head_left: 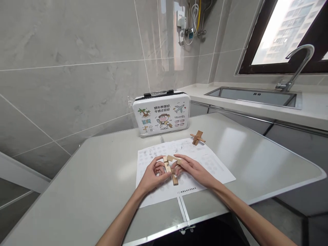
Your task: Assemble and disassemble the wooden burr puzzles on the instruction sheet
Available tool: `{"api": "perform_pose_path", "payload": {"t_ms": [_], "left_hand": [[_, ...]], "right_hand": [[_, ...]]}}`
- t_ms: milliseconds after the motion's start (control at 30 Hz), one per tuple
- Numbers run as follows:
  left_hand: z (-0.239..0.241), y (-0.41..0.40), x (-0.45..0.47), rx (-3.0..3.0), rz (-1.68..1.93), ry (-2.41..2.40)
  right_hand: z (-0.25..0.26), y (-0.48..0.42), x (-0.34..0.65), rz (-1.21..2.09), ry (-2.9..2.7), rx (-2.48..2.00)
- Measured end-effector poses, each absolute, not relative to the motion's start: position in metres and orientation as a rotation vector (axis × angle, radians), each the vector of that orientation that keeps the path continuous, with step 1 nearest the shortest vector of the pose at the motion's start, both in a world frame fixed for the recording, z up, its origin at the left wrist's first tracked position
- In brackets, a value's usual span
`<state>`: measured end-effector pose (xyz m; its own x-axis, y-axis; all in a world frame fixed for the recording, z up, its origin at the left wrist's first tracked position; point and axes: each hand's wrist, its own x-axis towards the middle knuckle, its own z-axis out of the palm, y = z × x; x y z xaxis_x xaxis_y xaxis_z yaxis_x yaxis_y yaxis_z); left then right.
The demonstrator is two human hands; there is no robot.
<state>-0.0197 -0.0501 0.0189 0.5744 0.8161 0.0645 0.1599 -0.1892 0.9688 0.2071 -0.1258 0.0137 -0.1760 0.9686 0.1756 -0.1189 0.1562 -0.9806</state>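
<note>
My left hand (154, 174) and my right hand (192, 169) meet over a printed sheet of paper (212, 164) on the table. Between their fingertips they pinch several notched wooden puzzle sticks (170, 166), light and darker brown, partly fitted together. One darker stick points down toward me onto the paper. A second small wooden cross-shaped puzzle (197, 137) lies untouched at the far edge of the paper, beyond my right hand.
A white tin case (161, 114) with cartoon travel pictures stands upright against the tiled wall behind the paper. The grey table (84, 177) has a seam down its middle. At the right rear are a steel sink (253, 96) and a faucet (298, 65) under a window.
</note>
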Motion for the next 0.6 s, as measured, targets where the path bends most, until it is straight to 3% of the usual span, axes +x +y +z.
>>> {"api": "perform_pose_path", "payload": {"t_ms": [333, 600], "left_hand": [[0.014, -0.045, -0.019, 1.687, 0.751, 0.812], [0.015, -0.048, -0.018, 1.696, 0.720, 0.778]], "right_hand": [[0.007, -0.100, 0.208, 0.693, -1.713, -1.112], [-0.004, -0.102, 0.204, 0.542, -1.751, -1.153]]}}
